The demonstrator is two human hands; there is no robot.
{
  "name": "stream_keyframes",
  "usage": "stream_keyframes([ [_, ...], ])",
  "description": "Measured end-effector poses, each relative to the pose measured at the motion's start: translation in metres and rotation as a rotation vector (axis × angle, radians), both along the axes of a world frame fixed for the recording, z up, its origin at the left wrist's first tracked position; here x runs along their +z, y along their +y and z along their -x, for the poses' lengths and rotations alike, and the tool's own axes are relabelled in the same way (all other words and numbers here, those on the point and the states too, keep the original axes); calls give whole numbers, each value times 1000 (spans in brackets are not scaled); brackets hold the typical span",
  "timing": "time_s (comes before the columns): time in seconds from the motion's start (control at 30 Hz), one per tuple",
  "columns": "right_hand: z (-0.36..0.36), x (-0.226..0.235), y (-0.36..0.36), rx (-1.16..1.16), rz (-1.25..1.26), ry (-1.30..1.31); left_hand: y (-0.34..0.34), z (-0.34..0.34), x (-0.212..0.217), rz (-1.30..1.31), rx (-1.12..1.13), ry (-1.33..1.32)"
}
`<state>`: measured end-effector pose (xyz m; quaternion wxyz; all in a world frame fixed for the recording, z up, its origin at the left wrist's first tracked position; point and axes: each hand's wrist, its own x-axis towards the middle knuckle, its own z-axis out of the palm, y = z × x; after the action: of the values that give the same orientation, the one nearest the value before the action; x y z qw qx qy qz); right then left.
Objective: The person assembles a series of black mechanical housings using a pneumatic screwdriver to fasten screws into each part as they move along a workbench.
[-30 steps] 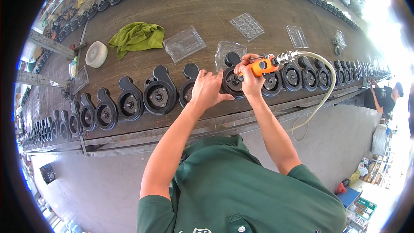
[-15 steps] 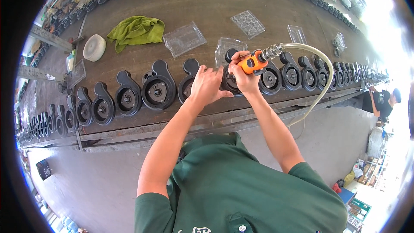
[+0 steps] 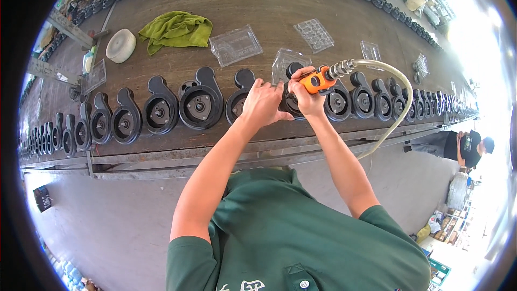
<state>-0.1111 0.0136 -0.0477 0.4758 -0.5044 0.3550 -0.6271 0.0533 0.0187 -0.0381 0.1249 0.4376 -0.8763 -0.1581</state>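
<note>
My right hand is closed round an orange air-powered hand tool, held over a black round housing in the row. A metal fitting joins the tool to a pale hose. My left hand grips the left side of that same housing, thumb along its near rim and fingers at its far side. Both hands cover most of the housing, and the tool's tip is hidden. Just left of my left hand lies another black housing, partly behind the fingers.
Similar black housings line the table's near edge, and more stand along its far edge. Clear plastic trays, a green cloth and a whitish round object lie beyond. Another person is at the right.
The view has shifted slightly, and more of the other person shows at the right. Both hands and the orange tool stay at the same housing, with little visible movement.
</note>
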Motion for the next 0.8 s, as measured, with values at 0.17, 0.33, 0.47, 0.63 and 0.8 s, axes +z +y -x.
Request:
stream_keyframes([
  [0.17,-2,2,2,17,51,155,2,-1,-2,23,4,11],
  [0.33,-2,1,-1,-23,-9,-19,2,0,-2,35,-3,11],
  [0.47,-1,1,-2,-43,7,-22,2,2,1,29,-19,-7],
  [0.63,-5,17,-2,-92,87,130,4,4,8,6,-14,-53],
  [0.8,-5,16,26,-179,82,53,6,2,7,48,-43,-6],
])
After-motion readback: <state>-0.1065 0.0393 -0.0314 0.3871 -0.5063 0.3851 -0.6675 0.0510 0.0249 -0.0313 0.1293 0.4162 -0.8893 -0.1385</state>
